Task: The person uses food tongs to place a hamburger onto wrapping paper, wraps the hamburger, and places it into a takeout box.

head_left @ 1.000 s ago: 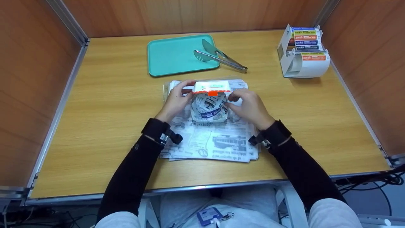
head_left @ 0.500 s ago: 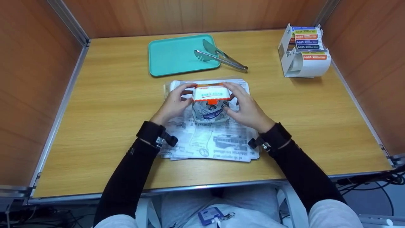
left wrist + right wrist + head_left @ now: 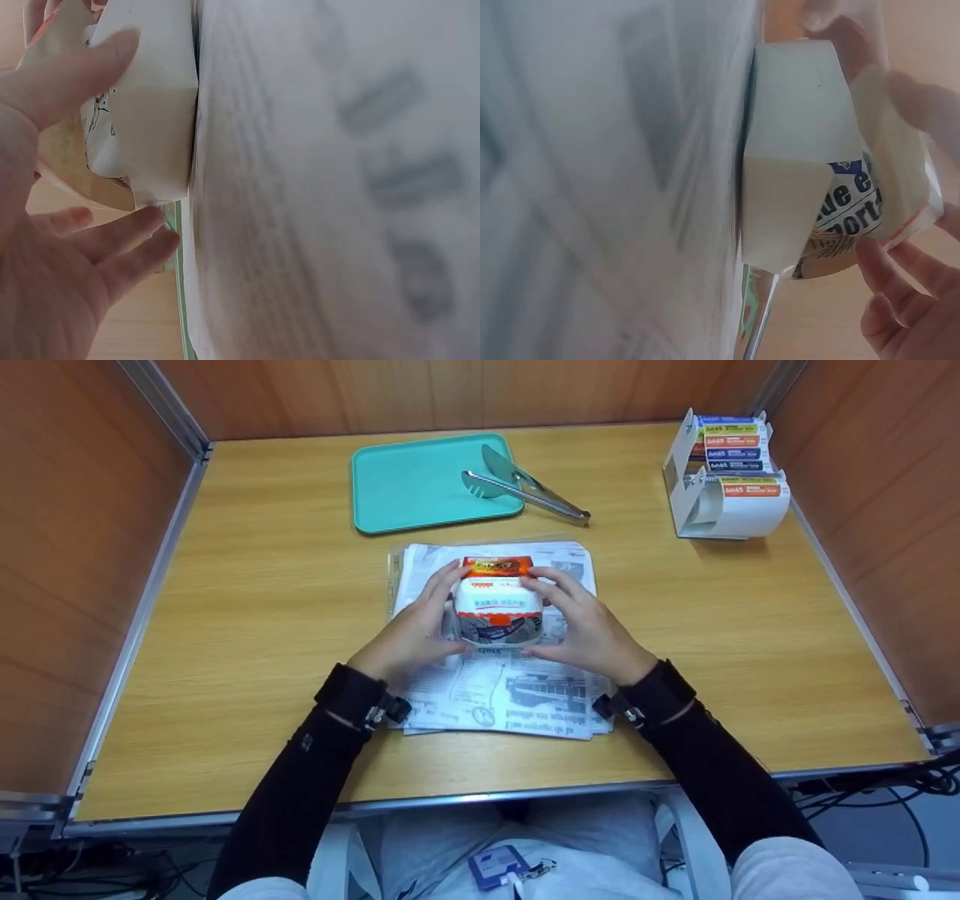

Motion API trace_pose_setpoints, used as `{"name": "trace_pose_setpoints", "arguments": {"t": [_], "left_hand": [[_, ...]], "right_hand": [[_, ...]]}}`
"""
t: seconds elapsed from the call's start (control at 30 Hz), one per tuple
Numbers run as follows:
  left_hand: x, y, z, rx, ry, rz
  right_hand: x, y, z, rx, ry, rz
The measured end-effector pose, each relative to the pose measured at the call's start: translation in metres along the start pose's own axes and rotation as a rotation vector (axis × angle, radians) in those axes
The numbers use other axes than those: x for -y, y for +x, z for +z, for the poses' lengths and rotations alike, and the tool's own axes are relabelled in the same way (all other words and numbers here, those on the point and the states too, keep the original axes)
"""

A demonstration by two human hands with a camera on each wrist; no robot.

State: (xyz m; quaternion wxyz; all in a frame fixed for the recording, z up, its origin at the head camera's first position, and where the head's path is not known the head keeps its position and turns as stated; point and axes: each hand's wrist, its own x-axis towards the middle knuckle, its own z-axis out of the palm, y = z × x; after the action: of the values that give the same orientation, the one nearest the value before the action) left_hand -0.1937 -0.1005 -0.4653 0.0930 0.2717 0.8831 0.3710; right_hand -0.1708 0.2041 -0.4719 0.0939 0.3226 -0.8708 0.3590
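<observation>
A white clamshell burger box [image 3: 497, 595] with an orange-red lid panel stands on a stack of newsprint sheets [image 3: 480, 705] in the head view. Its lid is tipped forward and partly down. Through the front gap shows a bundle in printed paper [image 3: 514, 629]. My left hand [image 3: 411, 639] holds the box's left side, fingers at the lid and thumb near the front corner. Opposite it, my right hand [image 3: 596, 639] holds the right side likewise. The left wrist view shows the thumb [image 3: 75, 75] across the box; the right wrist view shows fingers [image 3: 900, 281] at the lid.
Behind the newsprint lies a teal tray [image 3: 405, 487], with metal tongs [image 3: 536, 499] resting over its right edge. A white label dispenser [image 3: 727, 476] with rolls of coloured stickers stands at the back right. Wooden panels enclose the table on three sides.
The lid has swung forward and down over the paper bundle, bringing its orange-red panel into view. Both thumbs have shifted toward the front of the box; the right fingers have come onto the lid.
</observation>
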Motion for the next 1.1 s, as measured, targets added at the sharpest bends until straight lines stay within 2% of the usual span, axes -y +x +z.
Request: {"name": "trace_pose_setpoints", "arguments": {"t": [0.1, 0.2, 0.33, 0.43, 0.57, 0.73, 0.9, 1.1], "left_hand": [[-0.002, 0.002, 0.001, -0.006, 0.006, -0.014], [-0.004, 0.004, 0.002, 0.007, 0.035, -0.017], [-0.007, 0.007, 0.004, -0.002, 0.063, -0.04], [-0.01, 0.009, 0.007, -0.014, 0.073, -0.064], [-0.014, 0.014, 0.009, -0.013, 0.104, -0.048], [-0.017, 0.02, 0.01, 0.011, 0.136, -0.047], [-0.018, 0.024, 0.009, 0.04, 0.087, -0.091], [-0.014, 0.03, 0.007, 0.047, -0.002, -0.111]], "right_hand": [[0.002, 0.0, 0.003, 0.003, -0.051, -0.008], [0.003, 0.001, 0.005, -0.011, -0.069, 0.045], [0.002, 0.002, 0.006, 0.005, -0.035, 0.119], [0.001, 0.002, 0.006, 0.03, -0.001, 0.119], [-0.001, 0.005, 0.008, 0.062, 0.048, 0.146], [-0.008, 0.015, 0.006, 0.121, 0.088, 0.248], [-0.015, 0.02, 0.004, 0.143, 0.123, 0.309], [-0.016, 0.019, 0.003, 0.123, 0.141, 0.289]]}}
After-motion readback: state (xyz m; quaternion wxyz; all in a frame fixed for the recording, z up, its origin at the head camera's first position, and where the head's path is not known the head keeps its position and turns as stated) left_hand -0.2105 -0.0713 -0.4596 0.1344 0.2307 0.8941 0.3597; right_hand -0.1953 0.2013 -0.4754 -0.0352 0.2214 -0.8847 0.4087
